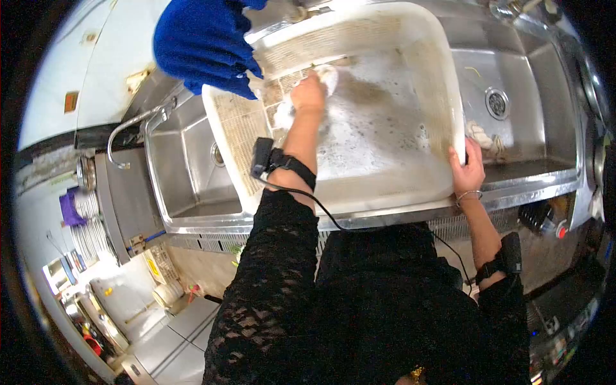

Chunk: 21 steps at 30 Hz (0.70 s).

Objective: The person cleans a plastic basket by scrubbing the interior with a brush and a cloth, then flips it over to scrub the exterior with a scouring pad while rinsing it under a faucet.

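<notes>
A large white plastic tub (443, 96) with slotted, brown-stained walls rests across the steel sink, and its wet floor is dotted with suds. Inside it, my left hand (309, 95) is closed on a white cloth (328, 78), pressing it near the far-left slotted part. Part of the cloth shows on both sides of my fist. At the tub's right side my right hand (467, 168) grips the rim, fingers wrapped over its edge.
A blue towel (202, 45) hangs at the tub's far-left corner. Left is a sink basin (186, 173) with a curved faucet (115, 144). The right basin (513, 70) holds a drain and a crumpled pale cloth (484, 138). Stacked plates (90, 237) stand at far left.
</notes>
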{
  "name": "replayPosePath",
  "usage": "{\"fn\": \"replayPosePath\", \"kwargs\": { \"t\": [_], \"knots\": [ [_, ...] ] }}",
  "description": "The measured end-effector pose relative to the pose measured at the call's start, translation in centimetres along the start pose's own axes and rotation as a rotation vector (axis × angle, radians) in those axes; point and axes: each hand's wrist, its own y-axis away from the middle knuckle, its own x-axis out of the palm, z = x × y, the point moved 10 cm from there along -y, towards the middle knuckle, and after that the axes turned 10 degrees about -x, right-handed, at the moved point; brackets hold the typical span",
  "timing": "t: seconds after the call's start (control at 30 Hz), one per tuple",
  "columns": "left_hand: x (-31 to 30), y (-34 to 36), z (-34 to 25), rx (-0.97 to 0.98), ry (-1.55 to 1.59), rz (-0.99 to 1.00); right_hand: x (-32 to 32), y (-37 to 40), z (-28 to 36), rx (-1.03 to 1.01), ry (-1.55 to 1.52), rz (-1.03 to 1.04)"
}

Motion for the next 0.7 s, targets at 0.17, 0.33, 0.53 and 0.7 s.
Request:
{"fn": "replayPosePath", "kwargs": {
  "t": [0.17, 0.33, 0.53, 0.7],
  "knots": [
    [-1.7, -1.1, 4.0, -0.159, 0.123, -0.104, -0.2, 0.2, -0.4, 0.043, -0.016, 0.005],
    [3.9, 2.8, -7.4, 0.018, 0.167, 0.188, -0.1, 0.1, -0.3, 0.021, -0.031, -0.007],
    [5.0, 9.5, -13.7, 0.347, 0.001, 0.19, 0.0, -0.1, -0.6, 0.027, -0.041, 0.019],
    [3.0, 4.9, 0.8, 0.109, -0.121, 0.192, 0.2, 0.2, -0.7, 0.031, 0.036, 0.022]
  ]
}}
